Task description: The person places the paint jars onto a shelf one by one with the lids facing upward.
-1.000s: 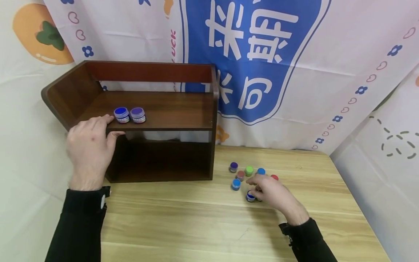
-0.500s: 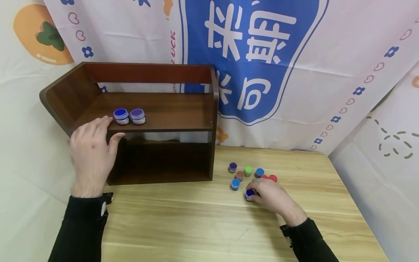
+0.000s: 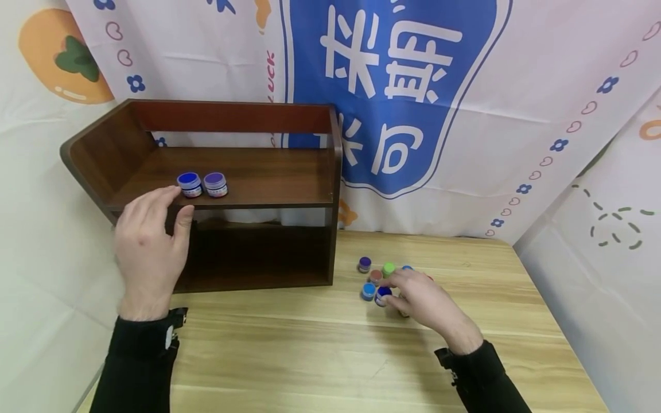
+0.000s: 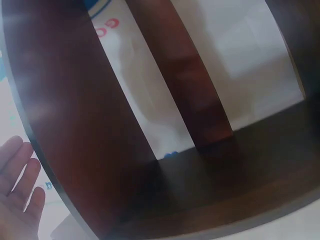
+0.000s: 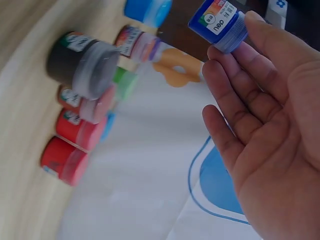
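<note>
Thumb and fingertips of my right hand (image 3: 431, 304) pinch a small dark blue paint jar (image 5: 217, 22) by its lid end, over the table. Around that hand stand other little paint jars: a light blue jar (image 3: 368, 291), a brownish-red jar (image 3: 375, 277), a green jar (image 3: 388, 268) and a dark purple jar (image 3: 364, 264). My left hand (image 3: 152, 249) is at the front edge of the brown wooden shelf (image 3: 279, 172), fingers extended and thumb apart, holding nothing. Its fingertips are close to a blue jar (image 3: 190, 184), which has a purple jar (image 3: 216, 184) beside it on the upper board.
A black-looking jar (image 5: 80, 65) and red jars (image 5: 64, 160) show below the right hand in its wrist view. The two-level shelf stands at the left of the wooden table (image 3: 289, 350). Behind it hangs a printed cloth (image 3: 516, 115).
My right hand has moved the dark blue jar up and to the left, beside the light blue one. My left hand has drawn slightly back from the shelf edge.
</note>
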`<state>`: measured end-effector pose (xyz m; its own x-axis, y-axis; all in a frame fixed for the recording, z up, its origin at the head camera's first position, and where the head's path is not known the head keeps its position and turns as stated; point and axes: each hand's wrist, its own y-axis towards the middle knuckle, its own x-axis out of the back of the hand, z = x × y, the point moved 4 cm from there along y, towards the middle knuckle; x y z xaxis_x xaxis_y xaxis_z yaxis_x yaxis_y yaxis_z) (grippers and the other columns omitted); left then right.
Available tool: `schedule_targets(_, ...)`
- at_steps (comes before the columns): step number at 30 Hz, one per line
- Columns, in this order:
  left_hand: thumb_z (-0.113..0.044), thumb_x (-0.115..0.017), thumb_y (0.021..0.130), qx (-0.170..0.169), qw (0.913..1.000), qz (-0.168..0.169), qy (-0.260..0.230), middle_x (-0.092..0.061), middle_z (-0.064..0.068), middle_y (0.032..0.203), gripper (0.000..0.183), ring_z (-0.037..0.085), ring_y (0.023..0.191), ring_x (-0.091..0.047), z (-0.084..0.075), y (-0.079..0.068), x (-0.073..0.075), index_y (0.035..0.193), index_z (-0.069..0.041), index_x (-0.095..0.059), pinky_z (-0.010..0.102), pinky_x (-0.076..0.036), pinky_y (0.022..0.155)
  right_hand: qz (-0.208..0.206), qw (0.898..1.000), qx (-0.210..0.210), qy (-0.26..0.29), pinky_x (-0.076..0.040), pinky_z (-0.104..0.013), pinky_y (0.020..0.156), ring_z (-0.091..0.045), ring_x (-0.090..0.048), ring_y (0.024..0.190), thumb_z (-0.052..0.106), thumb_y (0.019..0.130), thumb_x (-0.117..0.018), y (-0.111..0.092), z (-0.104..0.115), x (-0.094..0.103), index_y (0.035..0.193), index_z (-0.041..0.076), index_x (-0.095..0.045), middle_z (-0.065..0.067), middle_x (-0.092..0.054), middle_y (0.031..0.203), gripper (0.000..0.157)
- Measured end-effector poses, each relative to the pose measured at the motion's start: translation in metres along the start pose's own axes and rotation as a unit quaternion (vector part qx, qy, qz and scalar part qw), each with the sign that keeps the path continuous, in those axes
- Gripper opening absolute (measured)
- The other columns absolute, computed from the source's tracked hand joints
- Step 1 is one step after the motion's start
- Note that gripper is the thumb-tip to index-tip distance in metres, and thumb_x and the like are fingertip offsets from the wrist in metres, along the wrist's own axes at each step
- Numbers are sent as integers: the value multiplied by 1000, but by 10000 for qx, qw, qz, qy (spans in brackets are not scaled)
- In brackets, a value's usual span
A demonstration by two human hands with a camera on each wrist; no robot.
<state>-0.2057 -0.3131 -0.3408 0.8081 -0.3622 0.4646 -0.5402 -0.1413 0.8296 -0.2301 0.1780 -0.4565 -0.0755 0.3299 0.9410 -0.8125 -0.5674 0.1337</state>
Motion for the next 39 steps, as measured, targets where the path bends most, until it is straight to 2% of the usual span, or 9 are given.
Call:
schedule_targets(3, -38, -74, 115, -159, 9997, -89, -188, -78, 23, 154, 51, 49, 146, -69, -9, -3, -3, 153, -5, -75, 59, -52, 135, -32, 9999, -52, 108, -71, -45, 99, -24, -82, 117, 31, 108, -88, 4, 5, 3, 134, 13, -86, -2, -87, 124, 32)
schedule_targets(8, -38, -74, 116, -358, 9978, 125, -538, -78, 22, 154, 50, 48, 147, -69, -25, -11, -14, 152, -4, -75, 66, -53, 130, -44, 9994, -193, 274, -70, -48, 108, -23, -80, 122, 34, 111, -85, 10, 12, 8, 138, 15, -85, 0, -85, 125, 33)
schedule_targets(12, -42, -75, 116, -504, 9958, 203, -730, -78, 20, 153, 51, 47, 147, -69, -36, -18, -25, 151, -5, -76, 69, -54, 126, -169, 9993, -123, 298, -68, -50, 112, -23, -79, 124, 33, 111, -84, 13, 18, 12, 134, 15, -85, 0, -84, 127, 29)
schedule_targets(19, -61, -57, 121, -700, 9932, 157, -922, -74, 20, 159, 68, 46, 152, -66, -51, -27, -34, 152, -4, -74, 66, -49, 132, -378, 9986, 11, 372, -68, -51, 112, -23, -77, 123, 30, 112, -83, 16, 25, 20, 131, 14, -83, -2, -82, 127, 25)
schedule_targets(30, -56, -57, 123, -1173, 9865, 376, -1081, -77, 20, 153, 63, 44, 150, -68, -79, -42, -52, 150, -3, -75, 65, -54, 126, -630, 9963, 196, 560, -68, -51, 111, -22, -74, 125, 29, 112, -83, 20, 35, 28, 129, 14, -82, 1, -81, 124, 23)
schedule_targets(39, -61, -52, 123, -1297, 9797, 996, -1163, -77, 17, 156, 66, 39, 150, -68, -100, -52, -67, 153, -7, -74, 62, -57, 126, -869, 9939, 251, 627, -68, -49, 112, -22, -73, 128, 27, 113, -82, 22, 42, 34, 134, 12, -81, -1, -82, 130, 26)
